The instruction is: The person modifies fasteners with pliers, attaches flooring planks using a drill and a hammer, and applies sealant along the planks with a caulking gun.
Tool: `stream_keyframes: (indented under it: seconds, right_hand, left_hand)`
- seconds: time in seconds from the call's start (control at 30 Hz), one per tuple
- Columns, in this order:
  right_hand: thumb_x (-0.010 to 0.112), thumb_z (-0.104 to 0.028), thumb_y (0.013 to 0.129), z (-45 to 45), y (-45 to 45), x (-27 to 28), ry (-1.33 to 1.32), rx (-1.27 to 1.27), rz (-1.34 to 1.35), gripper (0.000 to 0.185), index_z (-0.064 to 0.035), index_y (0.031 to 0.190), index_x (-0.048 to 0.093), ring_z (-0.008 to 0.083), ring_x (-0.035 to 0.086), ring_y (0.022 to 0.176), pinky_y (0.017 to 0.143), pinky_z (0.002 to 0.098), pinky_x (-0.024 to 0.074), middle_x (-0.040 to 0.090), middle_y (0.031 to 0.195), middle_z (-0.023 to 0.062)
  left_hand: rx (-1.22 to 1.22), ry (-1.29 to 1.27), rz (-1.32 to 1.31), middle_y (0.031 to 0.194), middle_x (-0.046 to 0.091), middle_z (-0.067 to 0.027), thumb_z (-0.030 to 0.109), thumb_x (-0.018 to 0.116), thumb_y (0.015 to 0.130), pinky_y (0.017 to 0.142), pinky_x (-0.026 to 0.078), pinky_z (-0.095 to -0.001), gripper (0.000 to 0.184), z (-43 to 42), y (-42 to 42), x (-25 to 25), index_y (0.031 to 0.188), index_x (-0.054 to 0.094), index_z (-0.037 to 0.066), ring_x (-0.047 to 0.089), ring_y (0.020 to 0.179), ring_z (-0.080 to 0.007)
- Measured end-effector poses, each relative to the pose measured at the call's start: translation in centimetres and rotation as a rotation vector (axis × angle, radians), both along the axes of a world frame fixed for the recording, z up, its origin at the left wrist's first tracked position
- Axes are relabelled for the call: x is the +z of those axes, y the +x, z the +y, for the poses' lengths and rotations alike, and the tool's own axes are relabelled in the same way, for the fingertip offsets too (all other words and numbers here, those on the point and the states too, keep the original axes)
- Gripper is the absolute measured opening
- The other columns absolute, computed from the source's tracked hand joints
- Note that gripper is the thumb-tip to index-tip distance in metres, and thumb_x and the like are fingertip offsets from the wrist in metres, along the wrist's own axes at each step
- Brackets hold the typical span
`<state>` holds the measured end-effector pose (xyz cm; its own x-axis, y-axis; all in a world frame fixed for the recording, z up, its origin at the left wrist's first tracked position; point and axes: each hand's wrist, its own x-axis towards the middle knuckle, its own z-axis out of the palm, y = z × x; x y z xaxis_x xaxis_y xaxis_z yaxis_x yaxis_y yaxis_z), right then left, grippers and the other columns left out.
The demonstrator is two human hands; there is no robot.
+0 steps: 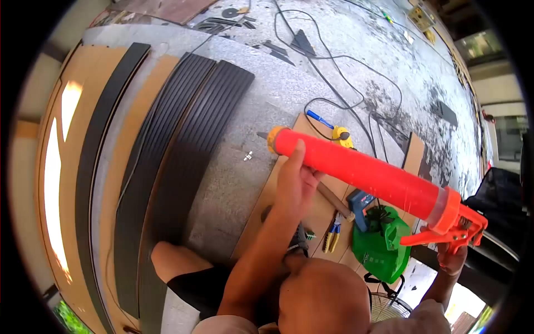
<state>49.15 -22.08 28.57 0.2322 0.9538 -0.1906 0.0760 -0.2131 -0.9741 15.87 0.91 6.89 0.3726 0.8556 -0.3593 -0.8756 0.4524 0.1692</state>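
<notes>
A long red caulking gun (361, 175) lies slantwise across the view, its orange cap and dark nozzle at the upper left. My left hand (298, 181) supports the barrel near the nozzle end, with the thumb along its side. At the other end my right hand (450, 257) is wrapped round the orange-red handle and trigger (459, 225). Under the gun lie a wooden-handled tool (335, 201), a blue power tool (360, 209), yellow-handled pliers (333, 234) and a green bag (382, 245).
Dark ribbed panels (203, 111) and a narrow dark strip (105, 122) lie on the left. Black cables (328, 61) loop over the floor beyond. A blue screwdriver (319, 118) and a yellow tape measure (342, 135) rest on a brown board. Dark offcuts (278, 51) are scattered farther back.
</notes>
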Motion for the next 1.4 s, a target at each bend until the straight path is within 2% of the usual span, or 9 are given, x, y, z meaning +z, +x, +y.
stream_keyframes:
  seconds: [0.13, 0.2, 0.3, 0.43, 0.57, 0.63, 0.7, 1.23, 1.4]
  right_hand:
    - [0.081, 0.0, 0.072, 2.7, -1.0, 4.4, -0.142, 0.075, 0.025, 0.104, 0.0042, 0.161, 0.027, 0.0393, 0.066, 0.12, 0.111, 0.066, 0.0469, 0.061, 0.141, 0.021]
    - [0.083, -0.002, 0.073, 4.7, -1.9, 4.8, -0.214, 0.085, 0.045, 0.104, 0.0034, 0.161, 0.027, 0.0396, 0.066, 0.118, 0.11, 0.0673, 0.0471, 0.061, 0.14, 0.0213]
    - [0.089, -0.01, 0.075, 6.0, -4.0, 4.3, -0.227, 0.054, 0.035, 0.089, 0.0055, 0.149, 0.044, 0.0422, 0.064, 0.12, 0.102, 0.068, 0.0538, 0.063, 0.129, 0.0224]
    - [0.086, -0.011, 0.076, 11.1, -8.6, 4.7, -0.228, 0.382, -0.004, 0.065, 0.0084, 0.13, 0.056, 0.0395, 0.066, 0.108, 0.094, 0.0694, 0.0574, 0.063, 0.113, 0.0212]
    - [0.085, -0.013, 0.076, 14.4, -8.6, 5.1, -0.35, 0.231, 0.055, 0.059, 0.0082, 0.124, 0.058, 0.0424, 0.07, 0.101, 0.089, 0.0658, 0.0599, 0.066, 0.109, 0.024]
    - [0.083, -0.014, 0.081, 16.7, -9.4, 5.8, -0.496, 0.356, -0.038, 0.056, 0.0082, 0.126, 0.058, 0.0445, 0.07, 0.105, 0.09, 0.0579, 0.0596, 0.068, 0.114, 0.0265]
    - [0.087, -0.016, 0.079, 17.9, -10.3, 5.3, -0.471, 0.324, -0.09, 0.055, 0.0065, 0.121, 0.059, 0.0452, 0.073, 0.095, 0.085, 0.0546, 0.0609, 0.07, 0.104, 0.0263]
    - [0.081, -0.026, 0.088, 31.5, -16.6, 5.5, -0.598, 0.682, -0.358, 0.048, 0.0064, 0.116, 0.06, 0.035, 0.072, 0.089, 0.081, 0.0496, 0.058, 0.068, 0.097, 0.0189]
    - [0.082, -0.026, 0.09, 33.4, -16.8, 5.9, -0.533, 0.727, -0.505, 0.05, 0.0061, 0.119, 0.057, 0.032, 0.072, 0.083, 0.072, 0.0443, 0.0597, 0.068, 0.095, 0.0182]
  left_hand:
    - [0.052, -0.099, -0.132, 0.127, 0.07, -0.0103, 0.032, 0.059, 0.109, 0.111, 0.052, -0.0413, 0.033, -4.0, 1.5, 0.0, 0.128, 0.06, 0.005, 0.067, 0.122, -0.0223]
    - [0.078, -0.133, -0.165, 0.128, 0.07, -0.0104, 0.031, 0.061, 0.109, 0.112, 0.052, -0.0418, 0.033, -4.6, 2.1, -0.8, 0.128, 0.059, 0.004, 0.067, 0.123, -0.0226]
    - [0.089, -0.161, -0.214, 0.13, 0.068, -0.0106, 0.03, 0.063, 0.108, 0.114, 0.051, -0.0425, 0.035, -5.4, 2.3, -2.2, 0.13, 0.058, 0.004, 0.066, 0.124, -0.0232]
    - [0.064, -0.165, -0.235, 0.136, 0.066, -0.0127, 0.036, 0.06, 0.108, 0.113, 0.051, -0.0415, 0.038, -4.9, 2.9, -4.2, 0.135, 0.056, 0.008, 0.065, 0.127, -0.0234]
    - [0.097, -0.27, -0.292, 0.132, 0.066, -0.0124, 0.032, 0.064, 0.107, 0.116, 0.048, -0.0431, 0.038, -4.3, 2.0, -5.4, 0.132, 0.056, 0.005, 0.064, 0.127, -0.0249]
    - [0.158, -0.23, -0.333, 0.135, 0.064, -0.0138, 0.032, 0.062, 0.108, 0.117, 0.048, -0.043, 0.038, -3.9, 2.0, -6.8, 0.133, 0.055, 0.005, 0.063, 0.129, -0.0254]
    - [0.174, -0.244, -0.35, 0.137, 0.064, -0.0139, 0.035, 0.059, 0.109, 0.116, 0.048, -0.0424, 0.039, -3.9, 2.1, -7.5, 0.134, 0.055, 0.005, 0.062, 0.131, -0.0253]
    - [0.283, -0.311, -0.522, 0.14, 0.064, -0.01, 0.047, 0.053, 0.109, 0.114, 0.047, -0.0475, 0.048, -2.2, 0.6, -9.7, 0.138, 0.056, 0.009, 0.061, 0.13, -0.025]
    - [0.347, -0.319, -0.602, 0.14, 0.064, -0.011, 0.046, 0.053, 0.109, 0.114, 0.048, -0.0478, 0.048, -1.9, 0.5, -10.0, 0.139, 0.056, 0.008, 0.062, 0.13, -0.0258]
